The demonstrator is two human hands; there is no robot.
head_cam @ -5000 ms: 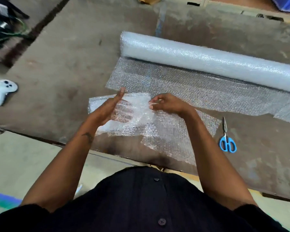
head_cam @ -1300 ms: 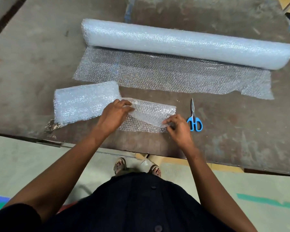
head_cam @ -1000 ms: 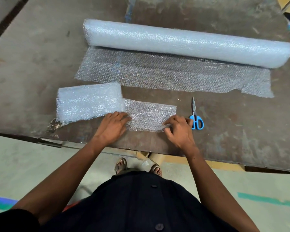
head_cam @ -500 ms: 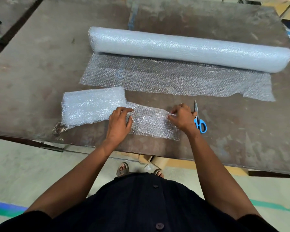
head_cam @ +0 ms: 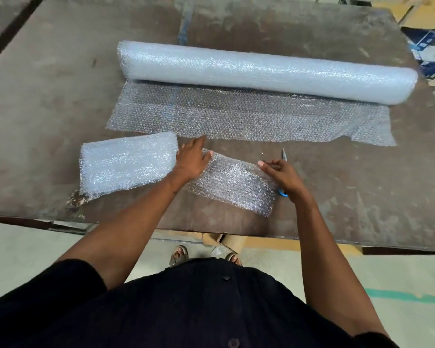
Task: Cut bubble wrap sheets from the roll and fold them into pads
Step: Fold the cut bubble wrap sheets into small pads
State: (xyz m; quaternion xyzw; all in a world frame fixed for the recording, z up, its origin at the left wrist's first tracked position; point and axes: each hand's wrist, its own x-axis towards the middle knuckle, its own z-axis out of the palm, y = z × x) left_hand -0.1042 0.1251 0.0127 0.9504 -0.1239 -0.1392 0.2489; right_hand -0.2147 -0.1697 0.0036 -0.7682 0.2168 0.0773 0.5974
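Observation:
The bubble wrap roll [head_cam: 261, 71] lies across the far side of the table, with a loose sheet [head_cam: 249, 116] unrolled toward me. A folded bubble wrap piece [head_cam: 234, 184] lies flat near the front edge. My left hand [head_cam: 191, 159] is spread flat over its left end, fingers apart. My right hand [head_cam: 281, 174] pinches its far right corner between thumb and curled fingers. A thicker stack of folded pads [head_cam: 128, 162] sits just left of my left hand. Blue-handled scissors [head_cam: 283, 154] lie mostly hidden under my right hand.
The brown table [head_cam: 60, 84] has its front edge just below the folded piece. Cardboard boxes [head_cam: 427, 46] stand off the far right corner. A cardboard tube and my sandalled feet show on the floor under the edge.
The piece has been folded smaller and pressed flat. In the last half second my left hand slid up and left over its end, and my right hand lifted to its far right corner.

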